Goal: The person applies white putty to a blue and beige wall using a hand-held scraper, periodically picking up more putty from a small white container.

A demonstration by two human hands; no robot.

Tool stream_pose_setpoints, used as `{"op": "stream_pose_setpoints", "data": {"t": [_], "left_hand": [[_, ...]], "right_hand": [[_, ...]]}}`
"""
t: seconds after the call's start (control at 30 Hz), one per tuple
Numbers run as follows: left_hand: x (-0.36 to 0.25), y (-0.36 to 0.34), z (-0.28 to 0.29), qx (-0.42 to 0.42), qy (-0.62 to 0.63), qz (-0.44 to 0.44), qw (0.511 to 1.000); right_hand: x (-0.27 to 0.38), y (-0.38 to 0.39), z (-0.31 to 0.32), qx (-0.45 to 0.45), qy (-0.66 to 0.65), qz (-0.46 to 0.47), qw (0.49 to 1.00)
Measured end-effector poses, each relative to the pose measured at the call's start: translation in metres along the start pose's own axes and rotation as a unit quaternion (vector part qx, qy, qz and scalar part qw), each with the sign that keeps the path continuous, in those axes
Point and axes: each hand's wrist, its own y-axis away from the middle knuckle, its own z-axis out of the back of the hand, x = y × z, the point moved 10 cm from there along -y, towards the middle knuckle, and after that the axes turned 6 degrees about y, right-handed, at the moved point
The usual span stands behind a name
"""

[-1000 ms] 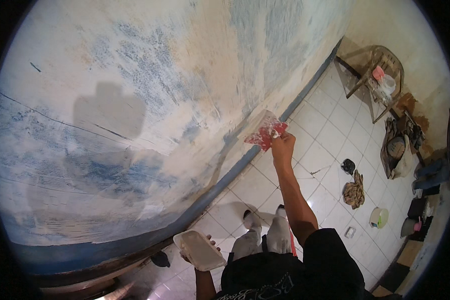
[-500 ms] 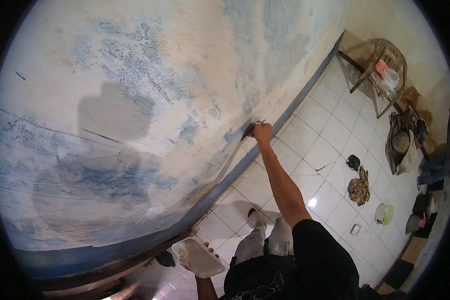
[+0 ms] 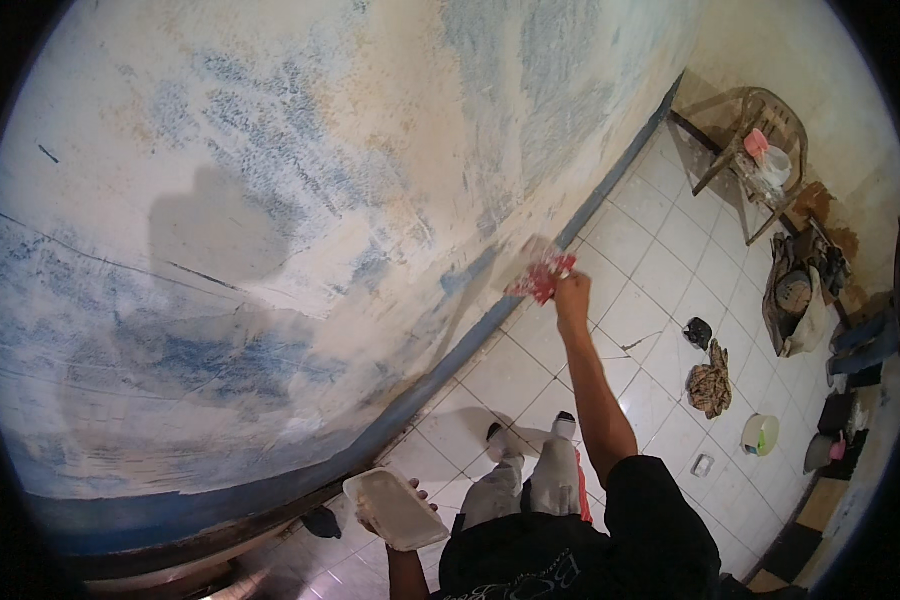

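Cradling a shallow white tray from below, the left hand is nearest the body, its fingers curled over the tray's far-right edge and its palm hidden. The tray looks light and thin-walled, likely to flex if pinched, so a broad hold beneath the base seems best. Ahead of that hand and to its right, the right hand is closed on the back of a red spreader smeared with white; the exact finger placement is too small to tell. The spreader, just beyond the knuckles and to their left, looks flat, light and probably springy; wet smears could make it slippery, so its back edge appears the surest hold. Left of this hand stands the patchy blue-and-white wall; whether the spreader touches it cannot be told. Well to the hand's right lies a crumpled brown cloth, and farther off, a chair.
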Motion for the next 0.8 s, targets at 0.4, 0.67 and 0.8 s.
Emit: {"op": "stream_pose_setpoints", "data": {"t": [0.4,0.67,0.8], "left_hand": [[-0.008,0.018,-0.011,0.005,-0.021,-0.044,0.999],[0.002,0.010,-0.023,0.033,0.003,-0.016,0.999],[0.007,0.007,-0.026,0.032,0.023,-0.010,0.999]], "right_hand": [[-0.182,0.040,-0.110,0.147,0.018,-0.112,0.983],[-0.098,0.015,-0.120,0.043,0.121,-0.012,0.992],[-0.003,0.039,-0.126,0.132,-0.032,-0.030,0.990]]}}
